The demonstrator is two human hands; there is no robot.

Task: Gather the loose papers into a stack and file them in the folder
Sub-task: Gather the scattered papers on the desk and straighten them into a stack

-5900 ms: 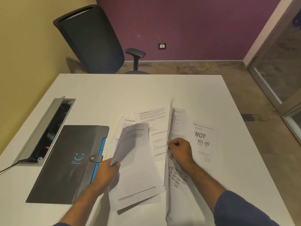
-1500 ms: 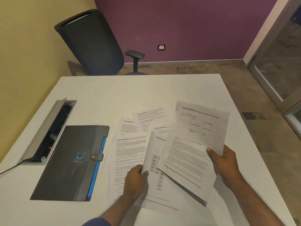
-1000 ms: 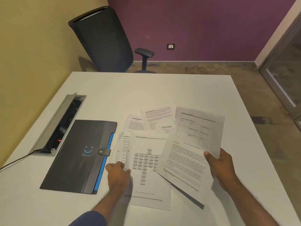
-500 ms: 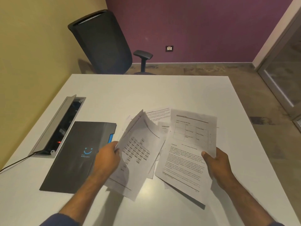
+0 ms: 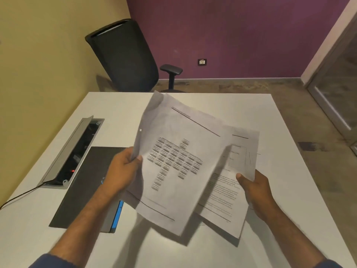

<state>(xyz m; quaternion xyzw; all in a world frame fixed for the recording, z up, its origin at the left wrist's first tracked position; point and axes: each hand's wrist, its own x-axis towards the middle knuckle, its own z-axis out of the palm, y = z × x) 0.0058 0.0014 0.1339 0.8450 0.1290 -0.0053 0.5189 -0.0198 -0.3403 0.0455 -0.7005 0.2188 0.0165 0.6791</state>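
Observation:
My left hand (image 5: 123, 171) grips a few printed sheets by their left edge; the top one is a diagram page (image 5: 173, 167), lifted above the table and tilted. My right hand (image 5: 255, 190) holds a second bundle of text pages (image 5: 226, 202) by its right edge, thumb on top. The diagram page overlaps the left part of that bundle. The dark grey folder (image 5: 85, 186) with a blue spine lies closed on the white table (image 5: 280, 171), left of my left hand and partly hidden by my forearm. Any papers still on the table are hidden behind the held sheets.
An open cable tray (image 5: 71, 155) with a black cord is set into the table at the left, beside the folder. A black office chair (image 5: 125, 57) stands beyond the table's far edge, near the yellow wall. A glass door (image 5: 340, 78) is at the right.
My left hand lifted its sheets from the table and swung them up and right, over the bundle in my right hand. The right hand stayed about where it was.

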